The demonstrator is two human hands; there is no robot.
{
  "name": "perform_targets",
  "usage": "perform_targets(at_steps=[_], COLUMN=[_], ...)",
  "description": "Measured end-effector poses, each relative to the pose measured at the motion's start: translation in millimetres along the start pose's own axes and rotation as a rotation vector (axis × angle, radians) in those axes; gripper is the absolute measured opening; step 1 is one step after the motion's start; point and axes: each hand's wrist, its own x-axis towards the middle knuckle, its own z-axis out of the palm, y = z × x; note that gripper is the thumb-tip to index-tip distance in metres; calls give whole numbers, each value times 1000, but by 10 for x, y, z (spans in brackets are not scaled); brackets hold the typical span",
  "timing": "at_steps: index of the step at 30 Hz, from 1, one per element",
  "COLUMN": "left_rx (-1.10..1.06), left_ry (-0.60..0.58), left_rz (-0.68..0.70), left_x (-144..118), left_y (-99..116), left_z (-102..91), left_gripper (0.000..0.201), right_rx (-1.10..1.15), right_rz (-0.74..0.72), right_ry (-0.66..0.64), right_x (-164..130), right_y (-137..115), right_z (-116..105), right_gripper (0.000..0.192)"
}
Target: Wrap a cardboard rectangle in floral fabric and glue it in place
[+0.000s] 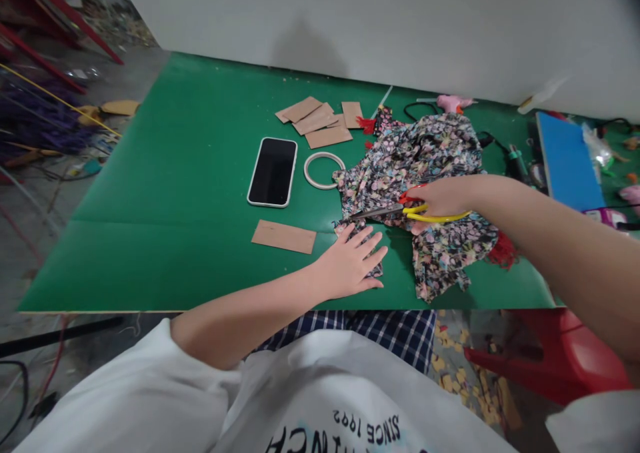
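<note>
Green table [150, 173], pale wall [240, 26], littered floor [65, 199]; right grip [440, 198] holding scissors [386, 210], left grip [346, 263] splayed on cloth [375, 271]

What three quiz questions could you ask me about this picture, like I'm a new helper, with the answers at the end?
1. What does the right hand hold? A) cardboard B) scissors C) glue gun

2. True or false: the left hand is raised high above the table.

3. Fill in the blank: in the picture, the white ring has flowered cloth to its right and a ____ to its left.

Key:
1. B, scissors.
2. False: it rests on flowered cloth on the table.
3. Phone.
</note>
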Motion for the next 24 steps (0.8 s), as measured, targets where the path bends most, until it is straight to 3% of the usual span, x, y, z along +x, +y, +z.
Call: perform_targets(at_steps=[7, 24], left_rx=[-4, -13], left_ry=[-6, 19], left_rz=[-6, 1], left_x=[-2, 2], left_y=[11, 2], left_z=[-5, 9], left_gripper=[65, 64], right_rx=[-25, -239], right_rz=[-54, 58], right_ry=[50, 271], right_x=[26, 98], right_y=[-79, -111], right_z=[-33, -25], right_gripper=[76, 35])
